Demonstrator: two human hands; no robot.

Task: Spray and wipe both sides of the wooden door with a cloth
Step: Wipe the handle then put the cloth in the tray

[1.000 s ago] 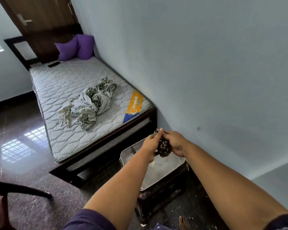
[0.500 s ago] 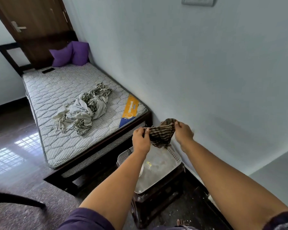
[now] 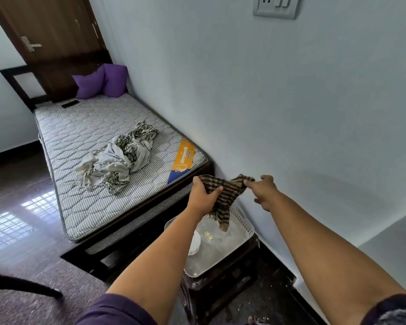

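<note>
My L hand [image 3: 203, 194] grips one end of the cloth [image 3: 225, 195], fingers curled round it, thumb across the front. R hand [image 3: 264, 192] pinches the other top corner w/ thumb and fingertips; remaining fingers hang loose below. Hands are apart, cloth stretched between them, its lower end drooping to a point.

Directly under both hands: a white perforated basket [image 3: 246, 221] on a dark stool [image 3: 223, 285]. Cloth tip hangs just over the basket interior; can't tell if it touches. A white round item [image 3: 194, 242] sits in the basket, below my L wrist, partly hidden by the forearm.

Left of the L hand and beyond: bed [image 3: 99, 165] w/ striped mattress, a crumpled sheet [image 3: 117, 158] lying mid-mattress. Further out, at the far end of the bed, two purple pillows [image 3: 101, 82] and a small dark object [image 3: 69, 104] nr them.

Door [image 3: 54, 38], the wood one, stands well away from both hands, past the pillows at the far end, metal handle [image 3: 29, 46] on its left side.

Right of the R hand: pale wall [image 3: 291, 102]; switch plate [image 3: 277, 7] high above. Near-left, low: a dark chair leg [image 3: 21, 289] on the polished floor [image 3: 17, 207].
</note>
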